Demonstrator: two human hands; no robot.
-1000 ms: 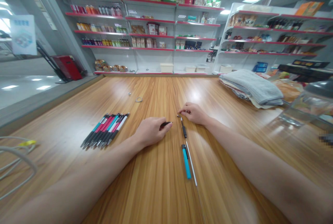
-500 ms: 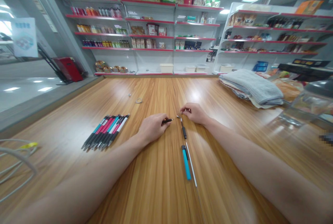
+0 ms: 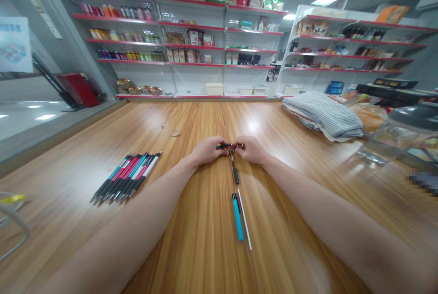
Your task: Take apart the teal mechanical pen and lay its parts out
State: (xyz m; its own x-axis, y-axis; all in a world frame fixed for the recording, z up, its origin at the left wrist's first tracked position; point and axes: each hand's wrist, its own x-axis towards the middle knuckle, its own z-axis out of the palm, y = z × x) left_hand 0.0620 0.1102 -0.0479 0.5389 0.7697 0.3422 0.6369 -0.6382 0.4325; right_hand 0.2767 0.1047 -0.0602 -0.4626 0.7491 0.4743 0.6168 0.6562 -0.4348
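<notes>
My left hand is closed around a thin black pen part, whose narrow end points right. Close against that end is my right hand, its fingertips pinched together; whatever is between them is too small to make out. Just below the fingers lies a small silvery-white piece. Nearer to me, in a rough line, are a black pen grip, a turquoise pen barrel with a black clip, and a slim white refill tube beside it.
Several click pens in turquoise, pink and white lie side by side at left. A wire ring and a tiny metal piece lie farther back. Folded cloths and a clear jug stand right; a pale cable lies left.
My left hand has moved right and slightly away from me with the black pen part, so its end now meets my right hand's fingertips. The view has shifted slightly to the right.
</notes>
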